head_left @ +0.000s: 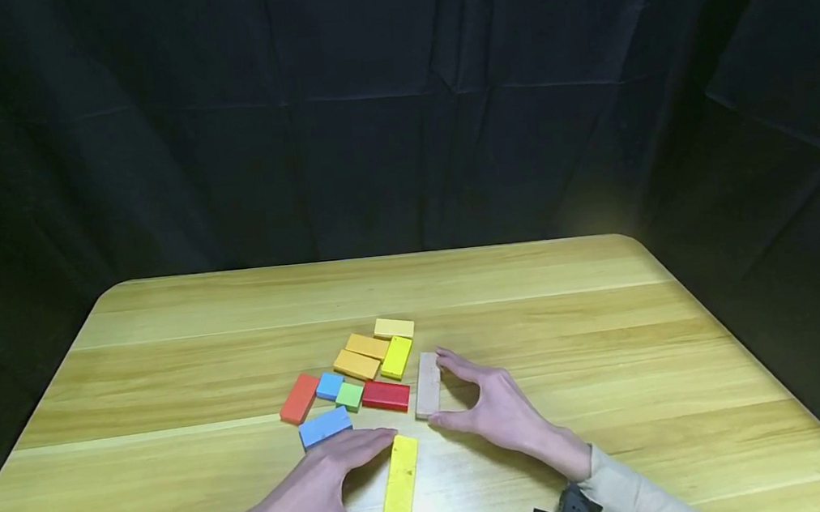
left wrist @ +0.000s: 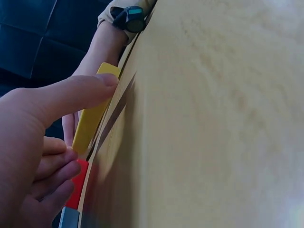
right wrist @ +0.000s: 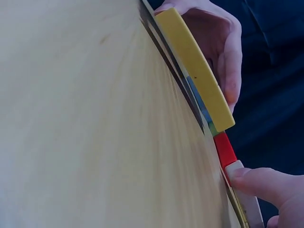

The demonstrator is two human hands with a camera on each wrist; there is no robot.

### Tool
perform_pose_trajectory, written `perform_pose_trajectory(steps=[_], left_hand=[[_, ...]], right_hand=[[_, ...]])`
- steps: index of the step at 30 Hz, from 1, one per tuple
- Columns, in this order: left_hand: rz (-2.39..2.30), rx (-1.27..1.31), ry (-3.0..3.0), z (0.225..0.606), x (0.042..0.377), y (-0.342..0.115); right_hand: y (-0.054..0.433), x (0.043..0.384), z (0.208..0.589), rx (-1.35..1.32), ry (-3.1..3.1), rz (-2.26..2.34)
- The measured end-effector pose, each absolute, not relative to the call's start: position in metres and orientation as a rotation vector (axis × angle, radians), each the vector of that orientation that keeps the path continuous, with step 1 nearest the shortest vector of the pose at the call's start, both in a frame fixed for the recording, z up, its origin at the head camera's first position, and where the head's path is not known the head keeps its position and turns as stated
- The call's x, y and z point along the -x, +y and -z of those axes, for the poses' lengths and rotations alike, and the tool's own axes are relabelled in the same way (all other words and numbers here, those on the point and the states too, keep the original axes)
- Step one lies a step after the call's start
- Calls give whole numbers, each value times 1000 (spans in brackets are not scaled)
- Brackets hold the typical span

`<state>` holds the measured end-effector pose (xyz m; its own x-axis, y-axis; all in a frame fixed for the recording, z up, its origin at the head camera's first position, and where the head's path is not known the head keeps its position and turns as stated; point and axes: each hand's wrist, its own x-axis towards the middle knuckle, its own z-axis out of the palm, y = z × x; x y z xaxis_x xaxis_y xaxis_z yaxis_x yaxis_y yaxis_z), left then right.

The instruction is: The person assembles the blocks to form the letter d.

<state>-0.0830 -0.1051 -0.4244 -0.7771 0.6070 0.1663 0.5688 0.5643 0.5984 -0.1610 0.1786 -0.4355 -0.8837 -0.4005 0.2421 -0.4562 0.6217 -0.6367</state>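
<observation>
My left hand (head_left: 313,492) pinches a long yellow block (head_left: 401,484) by its two short ends, thumb at the near end and fingers at the far one. In the left wrist view the yellow block (left wrist: 97,111) is held a little above the wooden table, its shadow apart from it. My right hand (head_left: 500,415) spans a long pale grey block (head_left: 427,385) from the right, thumb on its near end and fingertips at its far end. The right wrist view shows the thumb (right wrist: 259,183) pressed against that grey block. A red block (head_left: 386,395) lies just left of it.
Left of the grey block lie a green block (head_left: 349,396), two blue blocks (head_left: 325,427) and an orange-red block (head_left: 300,398). Farther back are two orange blocks (head_left: 356,364), a shorter yellow block (head_left: 396,358) and a pale yellow one (head_left: 394,327). A dark curtain (head_left: 370,129) hangs behind the table.
</observation>
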Motion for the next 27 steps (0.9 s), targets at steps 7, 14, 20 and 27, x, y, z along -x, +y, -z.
perform_pose_trajectory(steps=[7, 14, 20, 27], left_hand=[[-1021, -971, 2709, 424, 80, -98], [-1003, -924, 2723, 421, 79, -89], [-1029, -929, 2717, 420, 78, -83], [-1043, -941, 2720, 421, 77, -77]], right_hand=[[184, 162, 435, -774, -2738, -1152], [193, 164, 433, -804, -2750, -1180], [198, 165, 431, -798, -2785, -1179], [203, 164, 427, -796, -2805, -1171]])
